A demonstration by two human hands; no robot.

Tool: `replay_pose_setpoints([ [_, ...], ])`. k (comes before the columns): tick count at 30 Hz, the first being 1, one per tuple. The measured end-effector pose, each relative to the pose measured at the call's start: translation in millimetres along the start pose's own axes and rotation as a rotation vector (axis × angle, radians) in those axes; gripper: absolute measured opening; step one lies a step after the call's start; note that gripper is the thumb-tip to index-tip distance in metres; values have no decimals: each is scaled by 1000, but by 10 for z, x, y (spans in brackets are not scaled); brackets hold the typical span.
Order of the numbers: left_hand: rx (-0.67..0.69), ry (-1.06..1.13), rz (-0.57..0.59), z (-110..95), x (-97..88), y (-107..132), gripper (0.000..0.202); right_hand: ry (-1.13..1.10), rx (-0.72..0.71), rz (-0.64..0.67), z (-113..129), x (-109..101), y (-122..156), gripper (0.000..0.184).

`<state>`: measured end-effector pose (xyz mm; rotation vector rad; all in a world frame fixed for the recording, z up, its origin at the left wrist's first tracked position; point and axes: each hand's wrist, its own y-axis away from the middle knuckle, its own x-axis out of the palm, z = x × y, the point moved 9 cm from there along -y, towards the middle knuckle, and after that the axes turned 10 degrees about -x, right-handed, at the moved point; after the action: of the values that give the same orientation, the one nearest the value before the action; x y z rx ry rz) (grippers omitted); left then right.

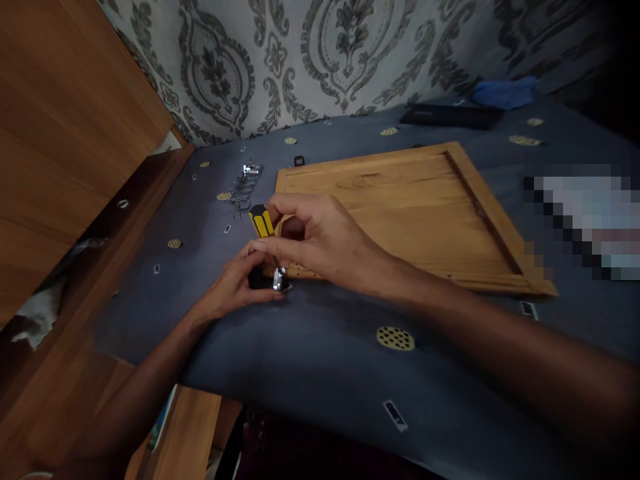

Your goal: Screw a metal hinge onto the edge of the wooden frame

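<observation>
My right hand (320, 243) is closed around a screwdriver with a yellow and black handle (261, 221), its shaft pointing down at the near left corner of a wooden panel (400, 207). My left hand (239, 283) pinches a small shiny metal fitting (279, 279) against that corner, right under the screwdriver tip. The panel lies flat on a grey-blue bedsheet (320, 347).
Several loose metal fittings and screws (245, 183) lie on the sheet beyond my hands. A brown wooden cabinet (65, 133) stands at the left with a ledge below it. A dark flat object (450, 117) and blue cloth (505, 92) lie at the far right by the patterned wall.
</observation>
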<state>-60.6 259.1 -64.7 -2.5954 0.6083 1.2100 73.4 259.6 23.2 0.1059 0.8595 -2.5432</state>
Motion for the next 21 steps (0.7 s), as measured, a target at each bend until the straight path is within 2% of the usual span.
replay_pose_setpoints([
  [4, 5, 6, 6, 11, 8, 8, 48, 16, 3, -26, -29, -16, -5, 27],
  [8, 12, 0, 9, -26, 1, 9, 45, -49, -15, 75, -17, 26, -39, 16],
  [11, 17, 3, 4, -27, 0, 6, 45, -88, -24, 114, 2, 62, -30, 21],
  [15, 4, 19, 1, 9, 10, -3, 49, 16, -25, -55, -2, -25, 1, 35],
  [21, 6, 24, 15, -70, -10, -2, 45, 23, -27, -254, 38, -216, -4, 41],
])
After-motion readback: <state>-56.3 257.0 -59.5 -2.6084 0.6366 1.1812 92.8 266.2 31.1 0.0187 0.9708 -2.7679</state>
